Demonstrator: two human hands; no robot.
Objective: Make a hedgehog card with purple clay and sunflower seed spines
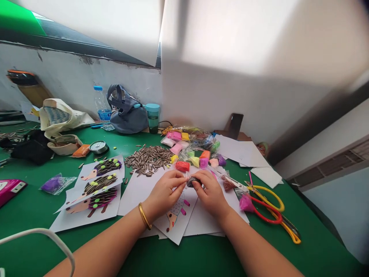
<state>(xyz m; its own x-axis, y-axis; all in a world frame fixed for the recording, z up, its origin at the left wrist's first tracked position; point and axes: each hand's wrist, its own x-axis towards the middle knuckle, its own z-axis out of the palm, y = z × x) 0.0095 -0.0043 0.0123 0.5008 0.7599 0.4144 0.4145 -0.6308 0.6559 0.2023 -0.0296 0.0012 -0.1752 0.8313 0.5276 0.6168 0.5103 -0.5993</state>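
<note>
My left hand [170,189], with a gold bangle at the wrist, pinches the clear wrapping of a small dark clay packet [191,182]. The fingers of my right hand [210,192] are closed round the dark part of that packet. Both hands are close together above white sheets. Below them lies a hedgehog picture [175,216] with a peach face and pink feet, partly covered by my hands. Beyond my hands sit a red clay packet [182,166] and a heap of striped sunflower seeds [151,158].
Finished hedgehog cards [99,188] lie to the left, near a purple clay packet [54,184]. Yellow and red scissors [266,207] lie right of my hands. A bottle [103,109], a blue-grey bag [128,115] and a phone [235,125] stand at the back.
</note>
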